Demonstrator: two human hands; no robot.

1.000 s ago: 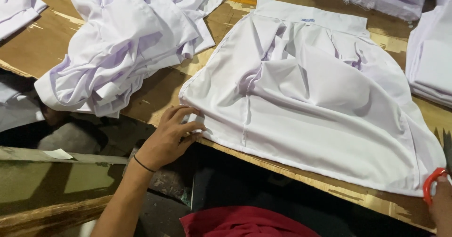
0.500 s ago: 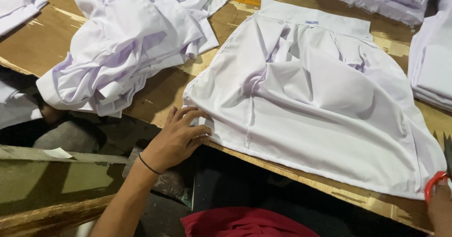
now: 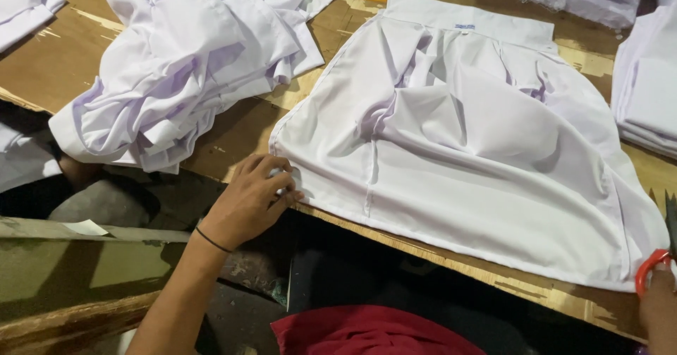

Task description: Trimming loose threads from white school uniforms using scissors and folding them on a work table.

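White cotton-looking fabric fills most of my view: a flat white pleated skirt-shaped garment (image 3: pixel 479 150) lies spread on the worn brown plywood worktable (image 3: pixel 240 129), waistband at the far edge, hem along the near edge. Its long hem line runs from near-left down toward lower-right, roughly following the table's front lip.

My left hand (image 3: pixel 250 200) is at the garment's near-left corner, fingers (image 3: pixel 278 175) curled and pressed together, pinching the hem corner just where it meets the table edge (a thin dark band sits on that wrist). So the cloth lies up and to the right of that hand, touching it.

My right hand (image 3: pixel 659 309) is only partly in frame at the lower-right, beside the opposite hem corner. It has the red-handled scissors (image 3: pixel 659 260), w/ the dark blades pointing up along the garment's right side. Can't tell how the fingers are set, since most of the hand is cut off by the frame edge.

Left hand is the one in actual contact w/ the cloth; the right is just beside the other end of the same hem.

Other things: a crumpled heap of white garments (image 3: pixel 183 59) to the far left, well apart from the spread piece, a neat stack of folded white cloth (image 3: pixel 645 87) at the right edge, and red fabric (image 3: pixel 367 334) below the table.
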